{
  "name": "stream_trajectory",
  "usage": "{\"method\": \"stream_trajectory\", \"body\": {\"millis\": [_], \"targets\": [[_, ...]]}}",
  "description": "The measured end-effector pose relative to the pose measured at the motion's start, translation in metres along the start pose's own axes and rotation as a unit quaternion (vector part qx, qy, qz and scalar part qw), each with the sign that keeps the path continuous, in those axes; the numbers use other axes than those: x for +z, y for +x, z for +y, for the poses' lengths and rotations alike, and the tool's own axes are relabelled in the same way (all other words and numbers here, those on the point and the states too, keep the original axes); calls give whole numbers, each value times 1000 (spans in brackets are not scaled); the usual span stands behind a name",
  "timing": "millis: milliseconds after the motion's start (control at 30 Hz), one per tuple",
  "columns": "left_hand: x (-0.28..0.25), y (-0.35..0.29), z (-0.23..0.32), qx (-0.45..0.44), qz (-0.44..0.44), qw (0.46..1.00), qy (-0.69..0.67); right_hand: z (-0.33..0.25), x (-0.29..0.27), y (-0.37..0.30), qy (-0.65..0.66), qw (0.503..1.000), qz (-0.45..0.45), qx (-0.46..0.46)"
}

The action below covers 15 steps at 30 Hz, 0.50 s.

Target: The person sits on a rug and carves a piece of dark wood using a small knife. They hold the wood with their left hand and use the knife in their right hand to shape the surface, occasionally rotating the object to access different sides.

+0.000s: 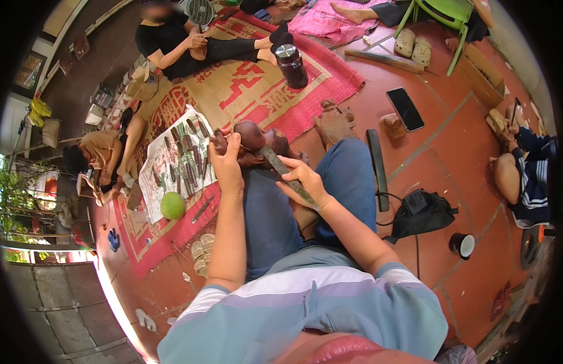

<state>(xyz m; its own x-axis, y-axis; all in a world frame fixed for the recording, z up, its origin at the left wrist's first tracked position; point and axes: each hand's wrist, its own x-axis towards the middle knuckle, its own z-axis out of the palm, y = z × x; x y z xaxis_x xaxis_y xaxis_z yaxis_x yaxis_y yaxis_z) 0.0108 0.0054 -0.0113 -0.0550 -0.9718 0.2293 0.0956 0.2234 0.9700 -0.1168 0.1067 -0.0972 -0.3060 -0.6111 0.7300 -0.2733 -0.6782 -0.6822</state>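
Holding the brown carving (280,143) in my left hand (228,165), above my lap (270,209) by the near edge of the mat (333,76); right hand (305,184) grips a flat bar tool (274,161), end at the carving's dome (249,133). Risk: oblique pressure could skid it off that curve into my left hand.

Shirt (233,330): short-sleeved, loose, pale blue-grey at chest and shoulders. Lavender band (257,296) and white band (281,278) adjoin across torso. Lower front (321,259): grey-teal. Sleeves (409,280): matching pale bands, blue-grey cuffs (389,267). Strip (312,295) at chest: narrow, darker. Patch (345,320) beside it: darker; pocket or fold, cannot tell. Jeans (354,179): blue denim. Left hand (228,171), right hand (307,184), forearms (228,242): bare.
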Motion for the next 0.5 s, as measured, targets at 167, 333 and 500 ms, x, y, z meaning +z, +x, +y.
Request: {"method": "stream_trajectory", "body": {"millis": [167, 333, 500], "targets": [[-9, 4, -7, -2, -5, 1000, -26, 8, 14, 7, 1, 999, 54, 1], [-4, 13, 2, 12, -38, 997, 59, 0, 5, 8, -64, 996, 69, 7], [-6, 14, -2, -11, -43, 999, -7, 13, 22, 17, -10, 997, 73, -33]]}}
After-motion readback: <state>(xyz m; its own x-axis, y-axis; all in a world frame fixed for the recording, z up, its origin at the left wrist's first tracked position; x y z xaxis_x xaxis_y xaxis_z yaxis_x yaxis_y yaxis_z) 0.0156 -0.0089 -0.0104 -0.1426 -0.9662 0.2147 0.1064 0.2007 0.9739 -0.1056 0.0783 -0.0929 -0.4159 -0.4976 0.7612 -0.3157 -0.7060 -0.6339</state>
